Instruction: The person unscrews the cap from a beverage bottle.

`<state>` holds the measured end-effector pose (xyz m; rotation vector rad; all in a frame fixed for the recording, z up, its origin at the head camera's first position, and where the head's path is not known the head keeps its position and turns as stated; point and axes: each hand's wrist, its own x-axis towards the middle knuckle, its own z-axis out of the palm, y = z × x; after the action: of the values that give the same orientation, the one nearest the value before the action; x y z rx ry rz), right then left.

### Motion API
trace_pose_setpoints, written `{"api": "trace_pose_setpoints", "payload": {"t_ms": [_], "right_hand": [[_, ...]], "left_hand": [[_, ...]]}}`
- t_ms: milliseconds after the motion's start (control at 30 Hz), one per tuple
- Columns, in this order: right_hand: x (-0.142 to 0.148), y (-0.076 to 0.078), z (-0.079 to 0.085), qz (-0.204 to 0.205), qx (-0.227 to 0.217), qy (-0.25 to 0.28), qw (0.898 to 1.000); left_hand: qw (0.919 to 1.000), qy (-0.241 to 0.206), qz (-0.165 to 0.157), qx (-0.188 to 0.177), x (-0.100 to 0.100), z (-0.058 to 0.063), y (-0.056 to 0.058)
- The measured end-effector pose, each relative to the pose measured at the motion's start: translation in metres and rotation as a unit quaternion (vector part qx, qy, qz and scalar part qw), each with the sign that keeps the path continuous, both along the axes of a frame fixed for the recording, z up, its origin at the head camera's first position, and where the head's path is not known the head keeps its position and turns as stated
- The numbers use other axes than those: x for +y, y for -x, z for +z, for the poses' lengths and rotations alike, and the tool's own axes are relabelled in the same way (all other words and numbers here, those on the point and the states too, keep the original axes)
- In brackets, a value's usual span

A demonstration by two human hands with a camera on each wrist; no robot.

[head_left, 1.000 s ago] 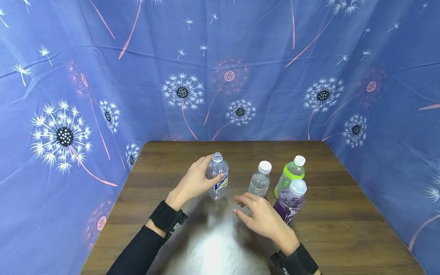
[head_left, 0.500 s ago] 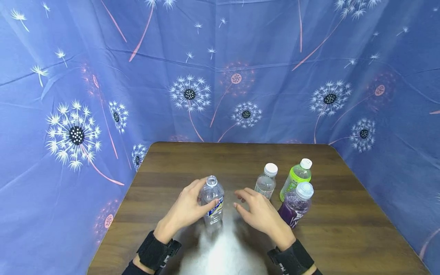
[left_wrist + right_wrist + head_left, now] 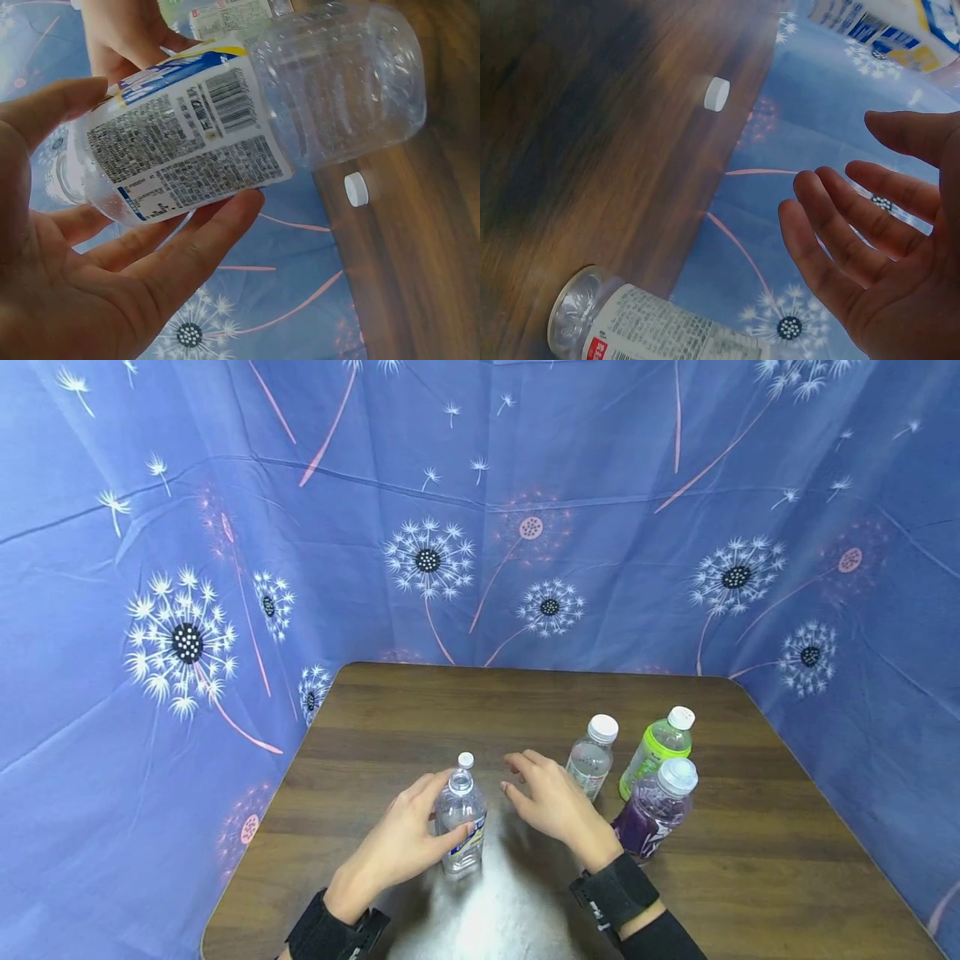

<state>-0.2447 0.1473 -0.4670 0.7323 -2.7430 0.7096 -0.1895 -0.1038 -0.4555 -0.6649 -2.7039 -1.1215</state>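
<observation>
My left hand point(image 3: 397, 839) grips an uncapped clear plastic bottle point(image 3: 470, 814), its thumb and fingers round the upper body. Up close in the left wrist view, the bottle point(image 3: 345, 82) looks empty and bears a blue, yellow and white label with a barcode. Just beyond it, a small white bottle cap point(image 3: 466, 761) lies on the table; the right wrist view shows this cap point(image 3: 717, 94) apart from both hands. My right hand point(image 3: 551, 797) hovers with relaxed fingers and nothing in them, beside a white-capped clear bottle point(image 3: 591, 764) whose lower part it partly covers.
Right of my right hand stand a green bottle point(image 3: 660, 747) with a white cap and a purple bottle point(image 3: 652, 814), both upright. The wooden table point(image 3: 750, 843) ends at a blue dandelion-print cloth point(image 3: 630, 527) behind and at the sides.
My left hand has brought the uncapped bottle nearer across the table. The white cap, hidden before, now shows behind the bottle's mouth. My right hand stays loosely open, and the head view has shifted slightly.
</observation>
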Motion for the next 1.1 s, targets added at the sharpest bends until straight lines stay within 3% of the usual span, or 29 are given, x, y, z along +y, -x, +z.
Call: {"api": "trace_pose_setpoints", "payload": {"t_ms": [200,467,700,933,1100], "right_hand": [[-0.018,0.019,-0.007,0.002,-0.030,-0.011,0.999],[-0.049,0.052,-0.014,0.020,-0.062,-0.077,0.995],[-0.067,0.076,-0.027,0.037,-0.082,-0.122,0.988],[-0.073,0.090,-0.048,0.036,-0.085,-0.156,0.983],[-0.079,0.094,-0.053,0.041,-0.098,-0.164,0.981]], "left_hand": [[0.9999,-0.014,0.000,0.001,-0.005,-0.007,-0.004],[0.9998,-0.020,0.003,-0.002,-0.001,-0.015,-0.008],[0.9999,-0.003,0.009,-0.006,0.001,-0.015,-0.009],[0.9996,-0.019,-0.006,-0.018,0.003,-0.018,-0.010],[0.9991,-0.030,-0.010,-0.027,0.002,-0.018,-0.010]]}}
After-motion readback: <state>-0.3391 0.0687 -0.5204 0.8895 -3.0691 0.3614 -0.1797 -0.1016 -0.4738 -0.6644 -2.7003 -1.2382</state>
